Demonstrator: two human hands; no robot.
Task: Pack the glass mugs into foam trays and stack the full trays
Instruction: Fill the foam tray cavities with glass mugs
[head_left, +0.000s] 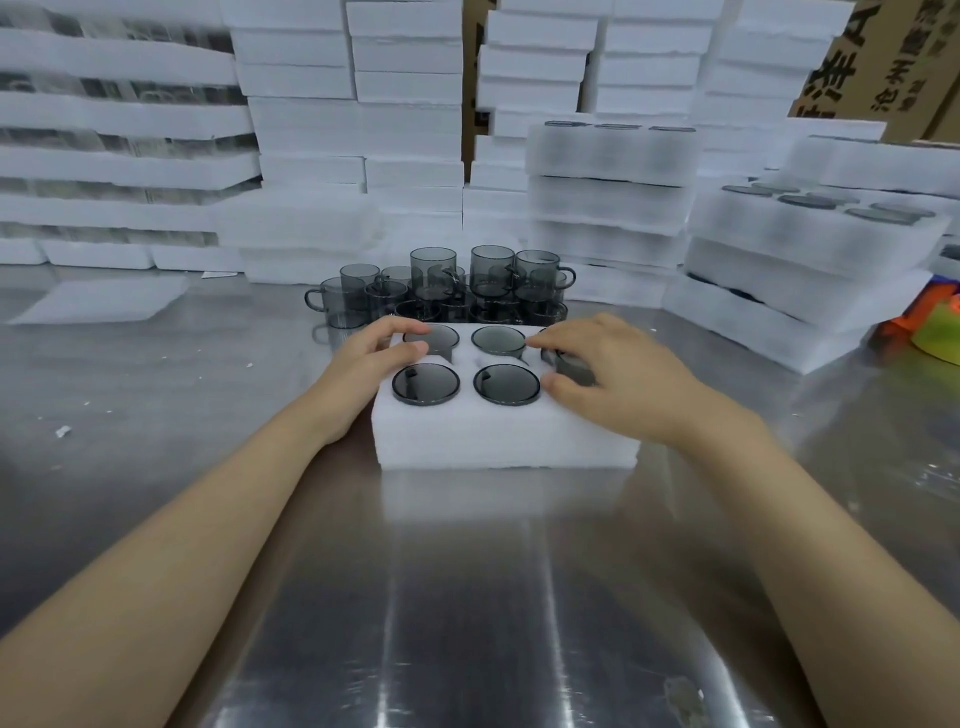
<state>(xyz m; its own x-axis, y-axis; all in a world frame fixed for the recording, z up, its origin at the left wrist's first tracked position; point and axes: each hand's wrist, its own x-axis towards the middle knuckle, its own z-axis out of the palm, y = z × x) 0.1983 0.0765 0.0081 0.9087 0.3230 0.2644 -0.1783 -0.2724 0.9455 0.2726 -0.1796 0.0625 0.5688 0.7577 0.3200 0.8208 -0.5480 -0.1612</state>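
A person's two bare forearms reach across a steel counter (467, 597) to a white foam tray (498, 436) sitting mid-counter, its long side square to the near edge. The right hand (623, 379) is curled over the tray's right-hand end, thumb and fingers closed around a smoky grey mug (571, 366) that stands partly down in a pocket there; how far it is seated cannot be told, as the hand covers it. The left hand (369, 364) lies on the tray's far left corner, its fingers loosely bent and resting on the foam at the rim of the nearest pocket, gripping nothing. Four seated mugs (426, 384) fill the left and middle pockets, only their dark round tops showing flush with the foam. Just beyond the tray, toward the far edge of the counter, a cluster of loose mugs (441, 283) stands upright, some stacked on others, handles turned various ways. Filled trays (805, 260) are piled along the right edge, dark glass tops visible in the uppermost. Taller stacks of foam (353, 130) line the far edge, with printed cardboard cartons (893, 62) behind them at the far right corner. A flat foam sheet (104, 299) lies near the far left.
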